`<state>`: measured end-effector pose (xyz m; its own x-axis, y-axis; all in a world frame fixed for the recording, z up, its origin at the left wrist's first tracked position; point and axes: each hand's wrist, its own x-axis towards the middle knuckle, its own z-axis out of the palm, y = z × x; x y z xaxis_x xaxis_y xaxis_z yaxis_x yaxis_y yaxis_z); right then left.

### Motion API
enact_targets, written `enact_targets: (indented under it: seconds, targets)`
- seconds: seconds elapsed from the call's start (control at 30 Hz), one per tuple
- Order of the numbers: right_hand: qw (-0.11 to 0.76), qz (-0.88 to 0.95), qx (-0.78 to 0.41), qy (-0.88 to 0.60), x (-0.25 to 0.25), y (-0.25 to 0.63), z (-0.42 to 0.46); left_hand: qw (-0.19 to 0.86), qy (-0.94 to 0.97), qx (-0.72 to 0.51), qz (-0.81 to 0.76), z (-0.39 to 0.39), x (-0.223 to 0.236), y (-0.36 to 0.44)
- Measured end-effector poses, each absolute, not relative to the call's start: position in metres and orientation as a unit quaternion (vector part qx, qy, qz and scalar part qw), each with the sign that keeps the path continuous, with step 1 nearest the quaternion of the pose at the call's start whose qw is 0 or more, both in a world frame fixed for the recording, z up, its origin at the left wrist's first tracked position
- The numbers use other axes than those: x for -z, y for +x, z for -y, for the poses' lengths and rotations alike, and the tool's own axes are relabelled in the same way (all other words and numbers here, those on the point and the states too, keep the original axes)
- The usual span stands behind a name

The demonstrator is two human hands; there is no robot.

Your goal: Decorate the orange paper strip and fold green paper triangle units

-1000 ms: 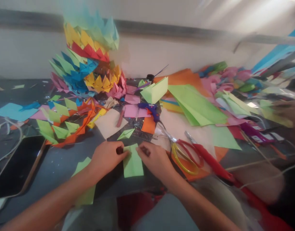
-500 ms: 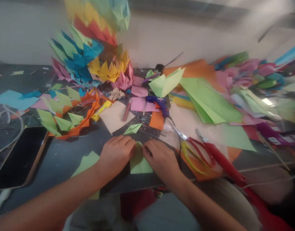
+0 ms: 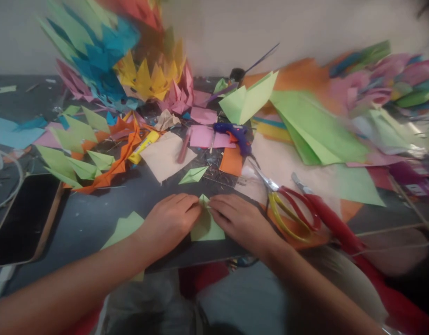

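At the dark table's front edge lies a light green sheet of paper (image 3: 207, 229), its far end folded to a small peak. My left hand (image 3: 175, 216) is closed on the left side of that peak, fingertips pressed to the paper. On the other side, my right hand (image 3: 240, 221) grips the opposite fold the same way. Just beyond my fingers rests a small folded green paper piece (image 3: 194, 175). More green paper (image 3: 125, 228) lies partly under my left forearm.
A phone (image 3: 23, 218) with a cable is at left, near an orange and green folded paper ring (image 3: 118, 163). Scissors (image 3: 291, 209) and a blue glue gun (image 3: 235, 134) lie right of centre. Tall coloured paper crowns (image 3: 105, 51) stand behind; a yellow glue stick (image 3: 143, 146) lies closer.
The far end of the green sheet, rounded before, now shows a creased point between my fingertips. My hands have come closer together. The camera view has tilted downward.
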<state>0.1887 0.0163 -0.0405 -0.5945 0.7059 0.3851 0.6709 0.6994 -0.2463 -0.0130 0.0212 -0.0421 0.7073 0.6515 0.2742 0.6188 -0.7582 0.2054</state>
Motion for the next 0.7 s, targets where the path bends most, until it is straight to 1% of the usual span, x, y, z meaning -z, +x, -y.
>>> enact_targets:
  seconds: [0.23, 0.5, 0.7]
  targets:
    - [0.179, 0.929, 0.023, -0.323, 0.0405, 0.1952, -0.0153, 0.054, 0.927, -0.154, -0.336, -0.0222, 0.0402, -0.0132]
    - [0.194, 0.93, 0.04, -0.311, 0.04, 0.1942, -0.0158, 0.04, 0.939, -0.146, -0.309, -0.0245, 0.0369, -0.015]
    - [0.175, 0.937, 0.045, -0.3, 0.0397, 0.1945, -0.0163, 0.048, 0.94, -0.143, -0.307, -0.0249, 0.0362, -0.0153]
